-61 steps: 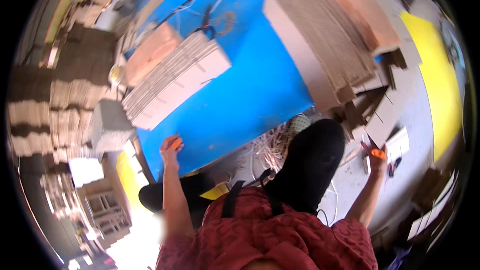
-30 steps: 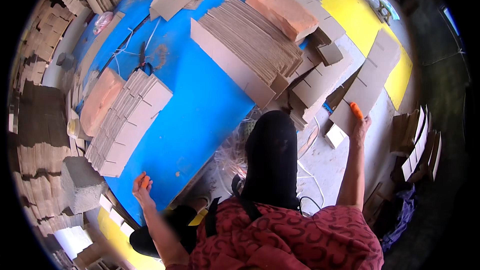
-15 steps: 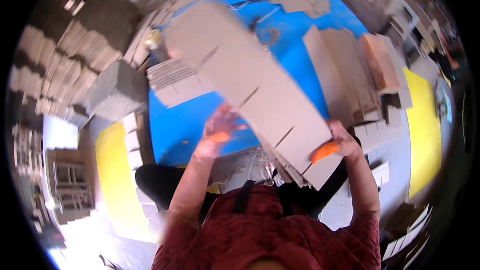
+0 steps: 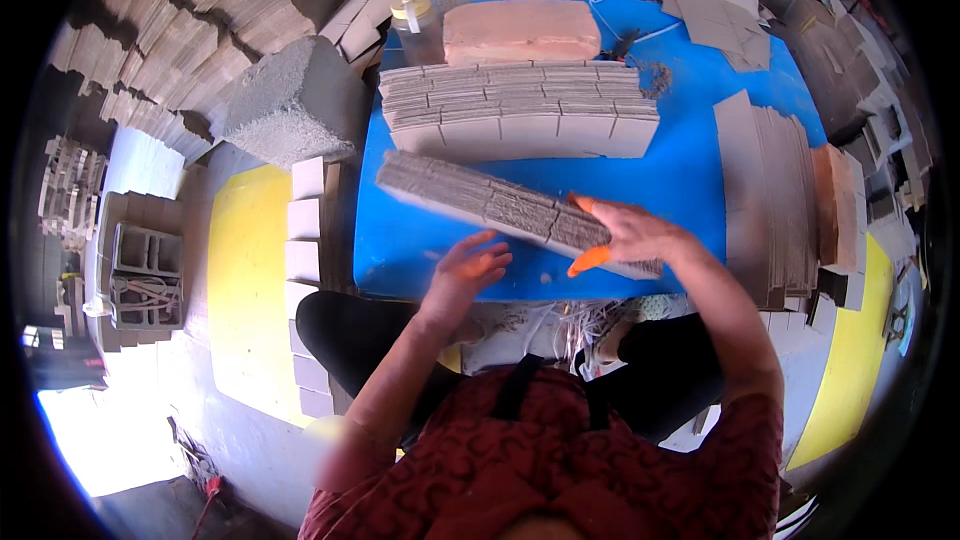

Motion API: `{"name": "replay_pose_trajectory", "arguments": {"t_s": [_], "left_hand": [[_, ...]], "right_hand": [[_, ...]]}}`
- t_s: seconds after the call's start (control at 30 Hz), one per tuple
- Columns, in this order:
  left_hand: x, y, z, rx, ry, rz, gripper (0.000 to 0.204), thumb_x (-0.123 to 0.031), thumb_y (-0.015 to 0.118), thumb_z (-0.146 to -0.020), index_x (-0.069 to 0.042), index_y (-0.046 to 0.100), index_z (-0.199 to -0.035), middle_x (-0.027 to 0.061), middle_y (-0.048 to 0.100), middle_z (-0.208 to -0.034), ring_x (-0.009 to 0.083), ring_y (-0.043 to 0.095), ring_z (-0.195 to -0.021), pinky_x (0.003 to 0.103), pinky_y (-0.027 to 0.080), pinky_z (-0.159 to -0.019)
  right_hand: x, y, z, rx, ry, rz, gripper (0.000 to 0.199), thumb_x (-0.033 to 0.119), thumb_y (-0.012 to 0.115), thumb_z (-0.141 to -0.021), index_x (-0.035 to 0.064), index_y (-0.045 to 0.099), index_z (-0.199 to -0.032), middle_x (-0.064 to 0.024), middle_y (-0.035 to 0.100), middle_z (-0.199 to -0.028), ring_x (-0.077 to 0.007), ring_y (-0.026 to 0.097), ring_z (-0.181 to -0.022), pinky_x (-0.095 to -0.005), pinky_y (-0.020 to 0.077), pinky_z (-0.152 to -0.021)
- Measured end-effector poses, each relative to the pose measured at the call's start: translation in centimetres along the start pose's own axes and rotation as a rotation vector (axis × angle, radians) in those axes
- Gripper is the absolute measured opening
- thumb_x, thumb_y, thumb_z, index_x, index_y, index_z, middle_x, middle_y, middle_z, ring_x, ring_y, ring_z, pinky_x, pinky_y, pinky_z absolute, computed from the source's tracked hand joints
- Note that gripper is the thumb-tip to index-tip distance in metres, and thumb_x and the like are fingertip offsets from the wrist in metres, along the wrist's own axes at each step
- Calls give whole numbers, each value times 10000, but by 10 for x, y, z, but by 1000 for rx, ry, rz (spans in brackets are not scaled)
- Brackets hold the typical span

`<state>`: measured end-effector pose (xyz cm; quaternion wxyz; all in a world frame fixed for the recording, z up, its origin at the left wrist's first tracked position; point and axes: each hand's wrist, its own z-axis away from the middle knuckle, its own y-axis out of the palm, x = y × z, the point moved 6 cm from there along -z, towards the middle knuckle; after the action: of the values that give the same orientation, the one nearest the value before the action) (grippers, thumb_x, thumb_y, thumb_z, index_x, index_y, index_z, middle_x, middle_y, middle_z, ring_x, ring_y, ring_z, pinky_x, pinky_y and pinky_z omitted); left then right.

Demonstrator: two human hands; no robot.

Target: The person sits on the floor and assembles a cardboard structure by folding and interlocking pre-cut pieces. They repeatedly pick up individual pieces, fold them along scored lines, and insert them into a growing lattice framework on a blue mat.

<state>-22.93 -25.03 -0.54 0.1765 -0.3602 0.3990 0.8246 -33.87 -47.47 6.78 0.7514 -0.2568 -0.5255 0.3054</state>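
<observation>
Cardboard bundle (image 4: 510,210), raised 0.5 s earlier, now lies lower across the blue table (image 4: 690,180) near its front edge. Right hand (image 4: 625,235) grips its end; left hand (image 4: 470,275) hovers open beside it.
</observation>
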Motion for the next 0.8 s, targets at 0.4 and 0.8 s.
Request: {"name": "replay_pose_trajectory", "arguments": {"t_s": [0.4,0.8], "left_hand": [[-55,-41,-30,-244,428,-570,402,-83,703,-854,-51,585,-1237,140,648,-1183,234,638,-1026,369,496,-915],[-154,-108,-63,-409,750,-822,1105,-72,852,-683,-105,163,-1546,168,389,-1477,319,437,-1321,424,352,-1112]], "right_hand": [[11,-32,-58,-218,9,254,785,83,737,-715,82,419,-1432,-196,486,-1354,-382,500,-1212,-425,434,-1009],[-118,-83,-28,-1046,96,-68,628,205,675,-893,119,406,-1455,-103,494,-1385,-229,474,-1262,-435,329,-1097]]}}
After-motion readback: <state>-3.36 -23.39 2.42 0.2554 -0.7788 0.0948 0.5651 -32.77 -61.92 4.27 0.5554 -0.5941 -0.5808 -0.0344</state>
